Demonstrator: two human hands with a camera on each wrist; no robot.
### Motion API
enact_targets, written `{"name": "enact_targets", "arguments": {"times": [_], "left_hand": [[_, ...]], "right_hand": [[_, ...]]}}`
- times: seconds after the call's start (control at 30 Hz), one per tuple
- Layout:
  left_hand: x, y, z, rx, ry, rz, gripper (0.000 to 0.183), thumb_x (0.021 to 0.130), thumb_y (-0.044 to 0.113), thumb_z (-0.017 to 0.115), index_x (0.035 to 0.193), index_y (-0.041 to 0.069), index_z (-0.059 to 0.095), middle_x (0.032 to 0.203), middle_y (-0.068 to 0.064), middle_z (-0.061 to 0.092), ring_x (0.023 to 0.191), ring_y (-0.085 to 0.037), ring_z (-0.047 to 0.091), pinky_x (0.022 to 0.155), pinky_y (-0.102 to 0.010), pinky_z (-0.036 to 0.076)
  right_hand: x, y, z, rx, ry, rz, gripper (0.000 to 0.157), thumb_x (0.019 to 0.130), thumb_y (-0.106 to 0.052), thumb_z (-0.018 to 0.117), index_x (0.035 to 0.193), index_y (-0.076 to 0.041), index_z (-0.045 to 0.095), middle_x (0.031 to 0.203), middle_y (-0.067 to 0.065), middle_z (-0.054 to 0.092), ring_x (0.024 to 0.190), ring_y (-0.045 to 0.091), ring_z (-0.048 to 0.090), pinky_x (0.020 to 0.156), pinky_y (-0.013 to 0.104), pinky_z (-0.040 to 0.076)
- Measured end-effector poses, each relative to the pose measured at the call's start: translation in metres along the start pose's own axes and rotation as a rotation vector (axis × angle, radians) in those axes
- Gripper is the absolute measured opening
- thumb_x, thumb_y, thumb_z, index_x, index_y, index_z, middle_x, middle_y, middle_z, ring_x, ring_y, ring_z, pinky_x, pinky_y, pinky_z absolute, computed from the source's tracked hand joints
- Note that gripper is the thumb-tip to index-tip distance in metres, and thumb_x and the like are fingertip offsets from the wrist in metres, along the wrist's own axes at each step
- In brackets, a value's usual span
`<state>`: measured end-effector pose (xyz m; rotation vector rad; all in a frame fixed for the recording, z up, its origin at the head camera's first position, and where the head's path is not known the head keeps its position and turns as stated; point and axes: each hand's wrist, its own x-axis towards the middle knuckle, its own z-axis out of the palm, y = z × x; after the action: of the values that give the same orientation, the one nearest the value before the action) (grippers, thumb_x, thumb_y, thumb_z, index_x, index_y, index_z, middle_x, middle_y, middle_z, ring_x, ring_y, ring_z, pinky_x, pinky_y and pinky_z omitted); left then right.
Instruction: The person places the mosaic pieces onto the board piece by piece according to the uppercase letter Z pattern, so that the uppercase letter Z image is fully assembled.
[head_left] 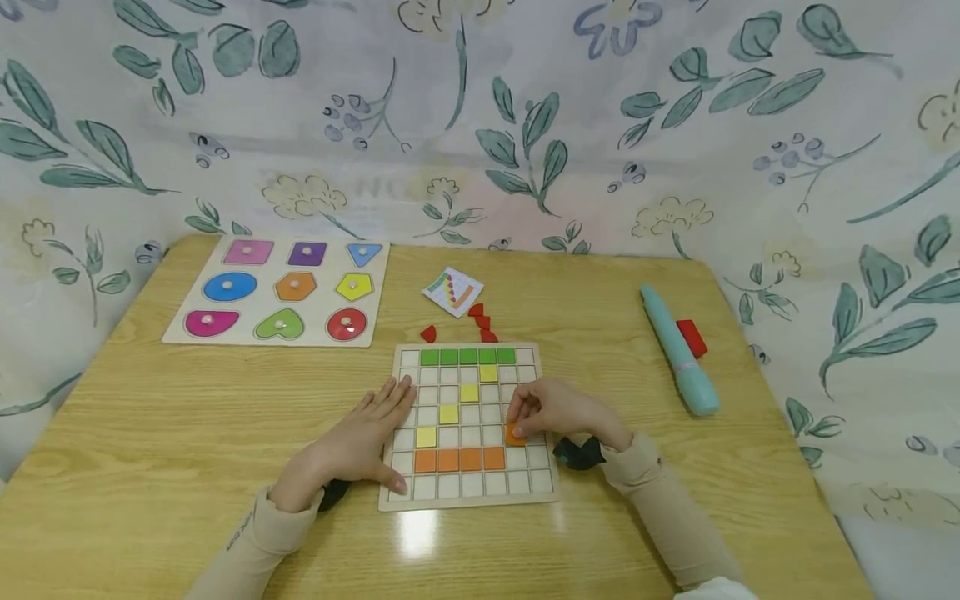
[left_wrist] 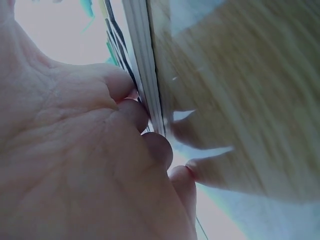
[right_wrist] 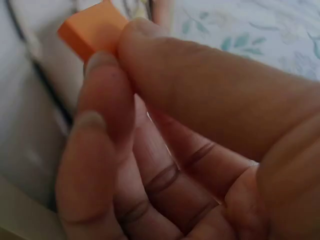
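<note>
A white gridded board (head_left: 459,502) lies on the table with square tiles set in its cells. Green tiles (head_left: 468,357) form a row near its top, yellow tiles (head_left: 448,414) run diagonally down to the left, and orange tiles (head_left: 447,460) fill part of a lower row. My right hand (head_left: 555,408) pinches an orange square tile (right_wrist: 92,30) between thumb and fingertips, over the board's right side, above and right of that orange row. My left hand (head_left: 360,437) rests with fingers spread on the board's left edge, thumb at the lower left corner.
Several red pieces (head_left: 483,322) and a pattern card (head_left: 453,291) lie behind the board. A shape puzzle with knobbed pieces (head_left: 275,333) is at the back left. To the right are a teal pen-like stick (head_left: 678,350) and a red block (head_left: 692,338). A patterned cloth (head_left: 450,125) hangs behind.
</note>
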<state>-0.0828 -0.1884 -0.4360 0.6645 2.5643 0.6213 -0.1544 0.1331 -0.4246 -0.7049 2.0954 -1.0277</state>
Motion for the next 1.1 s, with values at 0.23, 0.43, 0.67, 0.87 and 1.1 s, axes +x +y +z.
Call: {"name": "enact_targets", "arguments": {"times": [0.23,0.43,0.67,0.87,1.1], "left_hand": [[0.0,0.0,-0.002,-0.002,-0.004,-0.015,0.127,0.062,0.048,0.085,0.154,-0.002,0.013,0.163,-0.021,0.002,0.149,-0.043,-0.001,0.119,-0.062,0.008],[0.0,0.001,-0.004,-0.009,-0.005,-0.006,0.127,0.061,0.047,0.086,0.153,-0.002,0.013,0.162,-0.021,0.002,0.149,-0.043,-0.001,0.119,-0.062,0.009],[0.002,0.001,-0.002,-0.019,-0.012,-0.007,0.128,0.061,0.047,0.086,0.154,-0.002,0.013,0.162,-0.021,0.002,0.149,-0.043,-0.001,0.119,-0.062,0.008],[0.001,0.001,-0.001,-0.022,-0.016,-0.017,0.128,0.061,0.046,0.086,0.154,-0.001,0.013,0.163,-0.019,0.001,0.15,-0.042,-0.002,0.12,-0.06,0.007],[0.0,0.002,-0.003,-0.028,-0.003,-0.007,0.127,0.061,0.046,0.086,0.153,-0.003,0.014,0.162,-0.021,0.002,0.149,-0.043,-0.001,0.119,-0.062,0.008]], "right_hand": [[-0.01,-0.003,0.021,-0.082,0.067,-0.02,0.006,0.084,-0.009,0.074,0.085,-0.008,0.069,0.076,0.0,0.068,0.066,0.003,0.057,0.064,0.018,0.049],[-0.01,-0.008,0.025,-0.146,0.03,-0.027,0.007,0.083,-0.008,0.075,0.083,-0.01,0.068,0.074,-0.003,0.065,0.064,0.001,0.054,0.061,0.017,0.048],[0.008,-0.014,-0.003,-0.182,-0.034,-0.014,0.008,0.091,-0.015,0.067,0.095,-0.009,0.069,0.084,-0.002,0.064,0.073,0.006,0.053,0.068,0.019,0.046],[0.045,-0.018,-0.034,-0.08,0.15,-0.006,0.026,0.098,-0.018,0.057,0.119,-0.003,0.063,0.111,0.01,0.066,0.094,0.019,0.061,0.084,0.028,0.051],[0.088,-0.016,-0.036,-0.091,0.443,0.108,0.026,0.097,-0.018,0.059,0.119,-0.005,0.064,0.116,0.012,0.066,0.104,0.025,0.063,0.087,0.034,0.053]]}}
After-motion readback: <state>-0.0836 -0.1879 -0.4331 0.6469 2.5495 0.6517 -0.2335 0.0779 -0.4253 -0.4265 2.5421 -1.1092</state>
